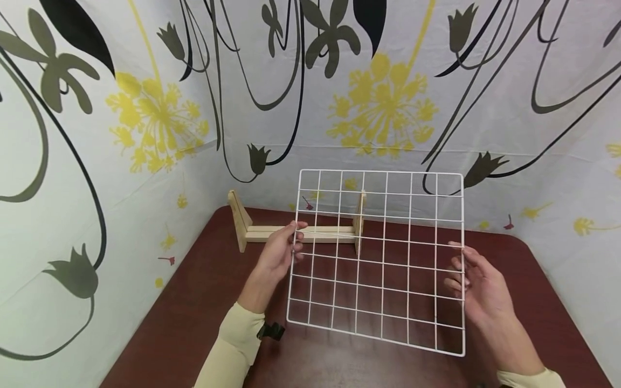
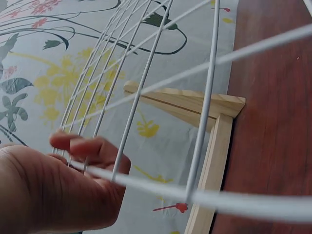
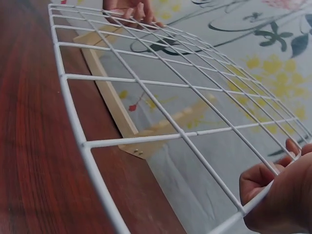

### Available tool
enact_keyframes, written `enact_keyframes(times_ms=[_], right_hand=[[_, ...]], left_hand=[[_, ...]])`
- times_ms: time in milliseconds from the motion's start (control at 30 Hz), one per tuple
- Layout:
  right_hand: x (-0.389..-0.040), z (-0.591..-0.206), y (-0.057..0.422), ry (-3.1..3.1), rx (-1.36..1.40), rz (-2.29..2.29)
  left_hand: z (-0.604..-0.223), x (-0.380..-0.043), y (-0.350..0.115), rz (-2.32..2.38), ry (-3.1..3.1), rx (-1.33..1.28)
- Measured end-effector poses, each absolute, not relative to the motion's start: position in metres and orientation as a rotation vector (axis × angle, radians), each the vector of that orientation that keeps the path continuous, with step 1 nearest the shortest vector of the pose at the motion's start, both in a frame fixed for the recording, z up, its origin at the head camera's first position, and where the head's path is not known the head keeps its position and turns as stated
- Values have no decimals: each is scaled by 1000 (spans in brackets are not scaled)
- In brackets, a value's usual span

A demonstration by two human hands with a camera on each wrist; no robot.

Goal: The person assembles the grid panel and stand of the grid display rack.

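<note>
A white wire grid panel (image 1: 383,237) is held up, tilted, over the table between both hands. My left hand (image 1: 277,252) grips its left edge, with the thumb in front and the fingers curled behind the wires. On the opposite edge my right hand (image 1: 485,288) holds the frame, its fingers bent around the outer wire. Behind the panel stands a pale wooden stand (image 1: 252,233) with two upright end pieces joined by a long crosspiece. In the left wrist view the wooden stand (image 2: 217,146) shows beyond the wires, and the right wrist view shows its crosspiece (image 3: 109,92) through the grid.
The dark red-brown table (image 1: 194,302) has rounded far corners. A light cloth (image 1: 271,124) printed with yellow and grey flowers hangs close along the back and sides. The stand sits near the table's far left edge.
</note>
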State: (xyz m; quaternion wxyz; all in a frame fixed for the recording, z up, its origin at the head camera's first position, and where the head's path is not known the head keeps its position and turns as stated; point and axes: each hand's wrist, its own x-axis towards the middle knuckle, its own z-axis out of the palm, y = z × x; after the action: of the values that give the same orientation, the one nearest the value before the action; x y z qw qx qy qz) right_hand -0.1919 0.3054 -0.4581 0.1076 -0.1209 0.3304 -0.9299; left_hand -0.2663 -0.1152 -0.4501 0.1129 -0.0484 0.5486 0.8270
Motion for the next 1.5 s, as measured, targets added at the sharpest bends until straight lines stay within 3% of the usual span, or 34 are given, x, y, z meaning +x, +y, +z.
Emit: enact_keyframes(times_ms=[533, 967, 1300, 1500], right_hand=[[-206, -452, 259, 1434, 33, -2766], [-213, -452, 249, 1777, 227, -2863], [-214, -459, 244, 1924, 255, -2948], [-217, -461, 241, 1973, 135, -3084]], left_hand=[[-451, -267, -137, 2628, 1457, -249], [-448, -267, -137, 2718, 1509, -167], [-445, -260, -136, 2811, 1544, 1], [-443, -260, -134, 2896, 1529, 88]])
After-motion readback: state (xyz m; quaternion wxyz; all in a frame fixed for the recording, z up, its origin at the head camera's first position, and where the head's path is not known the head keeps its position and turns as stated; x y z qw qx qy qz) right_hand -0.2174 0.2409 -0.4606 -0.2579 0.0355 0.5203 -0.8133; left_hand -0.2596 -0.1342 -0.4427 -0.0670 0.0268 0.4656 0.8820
